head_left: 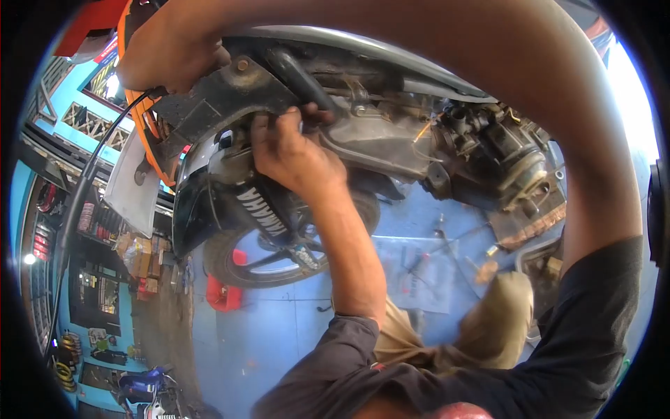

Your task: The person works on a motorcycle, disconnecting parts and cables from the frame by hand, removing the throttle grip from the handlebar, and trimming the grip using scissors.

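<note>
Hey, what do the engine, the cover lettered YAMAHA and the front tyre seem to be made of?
Engine: probably cast metal, dull and grimy, judging by its greyish, rounded housing. YAMAHA cover: likely moulded plastic, dark and smooth with pale lettering, though painted metal isn't ruled out. Tyre: almost certainly rubber, matt and dark, forming a thick ring.

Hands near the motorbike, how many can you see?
2. The left hand is mid-picture, just above the YAMAHA lettering. The right hand is at the upper left, beside the orange trim. No other hand shows there.
</note>
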{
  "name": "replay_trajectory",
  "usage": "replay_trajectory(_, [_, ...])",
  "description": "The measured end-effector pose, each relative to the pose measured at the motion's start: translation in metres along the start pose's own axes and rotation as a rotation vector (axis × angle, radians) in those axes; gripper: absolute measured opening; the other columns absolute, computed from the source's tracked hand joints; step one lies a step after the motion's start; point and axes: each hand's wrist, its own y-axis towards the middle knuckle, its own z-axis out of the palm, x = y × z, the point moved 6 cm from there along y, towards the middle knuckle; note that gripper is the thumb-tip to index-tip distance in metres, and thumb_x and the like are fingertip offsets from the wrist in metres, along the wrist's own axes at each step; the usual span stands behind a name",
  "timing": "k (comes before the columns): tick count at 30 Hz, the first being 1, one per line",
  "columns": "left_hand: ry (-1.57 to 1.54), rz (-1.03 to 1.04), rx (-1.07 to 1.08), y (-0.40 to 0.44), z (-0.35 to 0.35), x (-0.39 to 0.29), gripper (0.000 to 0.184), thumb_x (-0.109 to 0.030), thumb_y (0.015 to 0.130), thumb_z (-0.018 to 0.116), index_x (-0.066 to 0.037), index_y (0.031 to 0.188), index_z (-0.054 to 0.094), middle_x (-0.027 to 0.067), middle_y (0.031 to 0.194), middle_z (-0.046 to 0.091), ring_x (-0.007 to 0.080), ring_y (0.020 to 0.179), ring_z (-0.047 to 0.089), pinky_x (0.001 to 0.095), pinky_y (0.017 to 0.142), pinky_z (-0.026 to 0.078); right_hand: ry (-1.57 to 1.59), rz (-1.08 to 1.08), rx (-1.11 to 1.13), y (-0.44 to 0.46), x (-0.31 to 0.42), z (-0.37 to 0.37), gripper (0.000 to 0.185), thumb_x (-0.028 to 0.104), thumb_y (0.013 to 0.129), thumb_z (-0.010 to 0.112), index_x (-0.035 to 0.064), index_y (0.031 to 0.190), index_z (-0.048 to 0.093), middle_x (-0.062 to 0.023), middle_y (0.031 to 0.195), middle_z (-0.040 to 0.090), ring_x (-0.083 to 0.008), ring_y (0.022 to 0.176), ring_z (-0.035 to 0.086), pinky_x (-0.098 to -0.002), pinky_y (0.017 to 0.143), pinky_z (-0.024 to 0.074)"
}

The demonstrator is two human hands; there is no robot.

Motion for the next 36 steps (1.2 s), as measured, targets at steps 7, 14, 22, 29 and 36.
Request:
replay_trajectory(7, [0.179,0.027,0.059,0.005,0.0,0.001,0.002,0.003,0.076,0.055,0.005,0.076,0.053,0.0109,0.072,0.056,0.0214,0.056,0.058,0.032,0.044,0.048,0.186,0.059,-0.217,-0.016,0.011,-0.011,0.021,0.017,0.078,0.064,0.001,0.089,0.073,-0.0186,0.086,0.071,-0.0337,0.081,0.071,-0.0436,0.069,0.0553])
replay_trajectory(14, [0.168,-0.011,0.126,0.005,-0.004,-0.001,0.005,-0.001,0.079,0.063,0.001,0.082,0.059,0.0084,0.076,0.06,0.0196,0.063,0.06,0.0302,0.056,0.047,0.317,0.296,-0.382,-0.043,0.011,-0.014,0.019,0.017,0.079,0.063,0.0022,0.085,0.072,-0.0179,0.082,0.07,-0.0334,0.079,0.071,-0.0436,0.066,0.0558])
replay_trajectory(22, [0.114,0.104,0.166,0.005,-0.009,0.01,0.009,-0.001,0.086,0.065,0.005,0.087,0.059,0.0091,0.079,0.065,0.013,0.066,0.06,0.0246,0.058,0.048,0.296,0.523,-0.3,-0.17,0.044,0.027,0.023,0.008,0.076,0.068,0.005,0.099,0.067,-0.0135,0.089,0.065,-0.0303,0.069,0.068,-0.0432,0.062,0.0541])
replay_trajectory(29, [0.11,0.158,0.146,0.01,-0.012,0.016,0.018,-0.004,0.087,0.068,0.007,0.099,0.06,0.0075,0.082,0.066,0.0103,0.066,0.059,0.0226,0.059,0.047,0.203,0.565,-0.291,-0.181,0.051,0.066,0.013,0.018,0.08,0.059,0.0087,0.071,0.064,-0.0034,0.089,0.063,-0.0236,0.061,0.067,-0.0373,0.052,0.0548])
replay_trajectory(36, [0.108,0.161,0.089,0.004,-0.008,0.013,0.014,0.004,0.085,0.066,0.005,0.098,0.06,0.0084,0.085,0.063,0.0122,0.066,0.057,0.025,0.057,0.047,0.216,0.583,-0.341,-0.182,0.061,0.074,0.012,0.017,0.079,0.06,0.0108,0.087,0.068,-0.0009,0.094,0.061,-0.0215,0.059,0.067,-0.0364,0.049,0.0541])
